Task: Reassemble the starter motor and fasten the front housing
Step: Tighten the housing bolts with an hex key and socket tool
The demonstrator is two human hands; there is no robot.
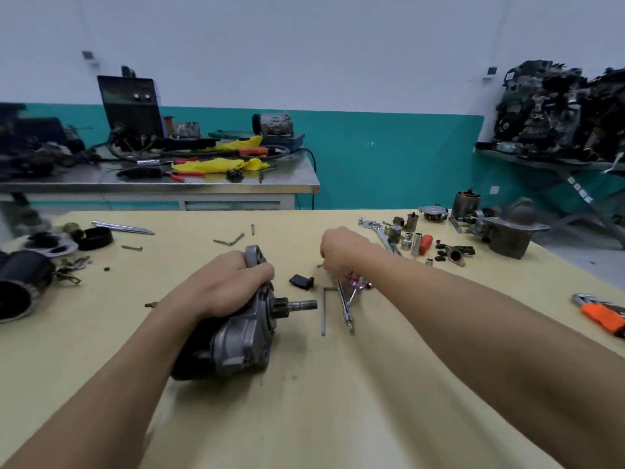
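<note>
While left hand (230, 282) grips the starter motor (236, 340) lying on bench (372, 401), its pinion shaft (306, 303) pts right, toward right hand (341, 248). That hand's fingers curl down by the screwdriver (345, 304), clearly the nearer one; can't tell if holding anything.

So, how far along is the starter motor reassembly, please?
Done: the starter motor looks largely assembled. In hand: the left hand grips it on the table; the right hand reaches down beside the screwdriver. Left: the pinion shaft is bare, so that end needs covering and fastening.
</note>
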